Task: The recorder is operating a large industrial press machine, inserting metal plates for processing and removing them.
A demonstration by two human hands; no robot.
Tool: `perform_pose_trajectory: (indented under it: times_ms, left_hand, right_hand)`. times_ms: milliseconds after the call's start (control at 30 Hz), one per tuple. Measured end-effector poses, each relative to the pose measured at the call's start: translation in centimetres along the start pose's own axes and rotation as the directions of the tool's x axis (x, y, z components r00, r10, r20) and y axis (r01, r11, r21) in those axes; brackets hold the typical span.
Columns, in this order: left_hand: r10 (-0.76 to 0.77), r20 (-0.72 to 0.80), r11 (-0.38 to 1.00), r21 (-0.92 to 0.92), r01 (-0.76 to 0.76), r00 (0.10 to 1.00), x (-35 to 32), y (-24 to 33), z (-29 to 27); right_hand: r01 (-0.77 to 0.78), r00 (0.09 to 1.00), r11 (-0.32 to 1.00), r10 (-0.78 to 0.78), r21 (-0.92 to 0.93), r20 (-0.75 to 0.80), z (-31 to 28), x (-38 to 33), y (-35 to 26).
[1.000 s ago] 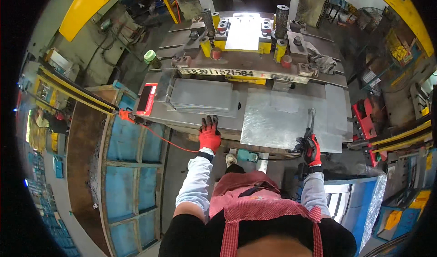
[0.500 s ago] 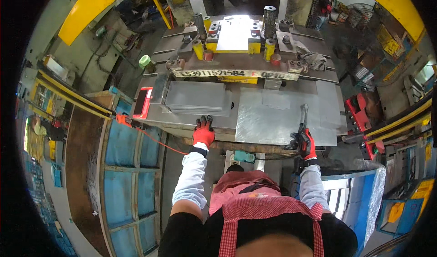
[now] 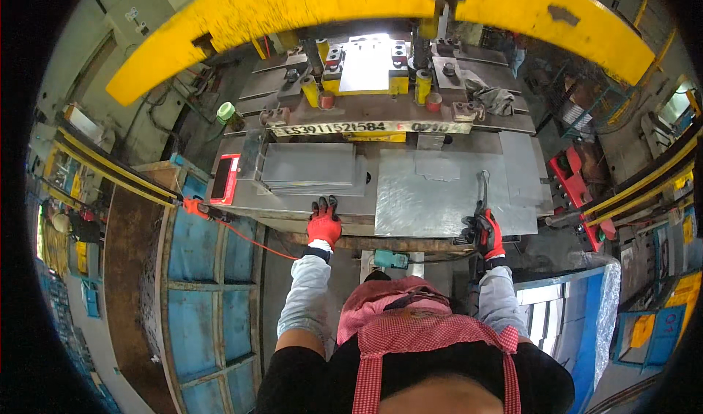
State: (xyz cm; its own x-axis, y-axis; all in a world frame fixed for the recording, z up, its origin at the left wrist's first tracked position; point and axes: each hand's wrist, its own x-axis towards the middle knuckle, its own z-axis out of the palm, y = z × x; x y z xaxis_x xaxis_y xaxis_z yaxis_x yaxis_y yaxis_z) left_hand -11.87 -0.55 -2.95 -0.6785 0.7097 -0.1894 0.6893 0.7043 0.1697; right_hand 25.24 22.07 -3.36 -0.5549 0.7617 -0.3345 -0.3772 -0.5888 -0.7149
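My left hand [image 3: 324,223] lies flat, fingers spread, on the front edge of the surface [image 3: 322,203], fingertips touching the near edge of the stack of grey metal sheets [image 3: 311,168] just ahead of it. Half a second ago it was at the same edge, so no real shift there; mostly my head has tipped, bringing the yellow press frame [image 3: 381,11] overhead into view. My right hand [image 3: 487,231] is closed around the handle of a thin metal hook tool [image 3: 484,190] that points away from me; it rests on the right near corner of the large flat sheet [image 3: 439,194] between my hands. That sheet lies flat on the surface, apart from the stack, short of the die block [image 3: 366,69] far ahead. Grip and sheet positions look unchanged, so I judge the work is paused at sheet handling, nothing loaded into the die. Red phone-like device [image 3: 224,178] sits left of my left hand.
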Motion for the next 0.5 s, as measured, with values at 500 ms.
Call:
perform_pose_trajectory:
  times_ms: [500]
  left_hand:
    - [0.199,-0.185,0.979,0.002,-0.202,0.962,2.1,-1.1,2.3]
  right_hand:
    - [0.179,0.983,0.983,-0.18,-0.032,-0.024,-0.5,-0.1,-0.5]
